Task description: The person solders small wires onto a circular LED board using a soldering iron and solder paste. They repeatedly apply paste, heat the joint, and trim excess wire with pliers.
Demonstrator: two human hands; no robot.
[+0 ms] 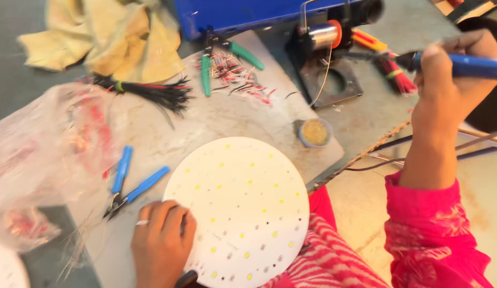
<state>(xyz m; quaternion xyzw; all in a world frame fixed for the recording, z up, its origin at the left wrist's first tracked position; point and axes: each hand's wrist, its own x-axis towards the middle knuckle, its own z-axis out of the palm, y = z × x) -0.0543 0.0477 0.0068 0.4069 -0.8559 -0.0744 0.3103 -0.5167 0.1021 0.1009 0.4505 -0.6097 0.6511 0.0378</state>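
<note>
A crumpled yellow cloth lies at the top left, beside a blue box. Below the cloth sits a bundle of black wires. Green-handled pliers rest among loose red and white wire pieces. A solder spool stands on a metal stand. A small round tin sits nearby. Blue-handled cutters lie beside a clear plastic bag.

Grey tabletop carries a worn board, yellow cloth, a solder stand, a clear plastic bag at left.
</note>
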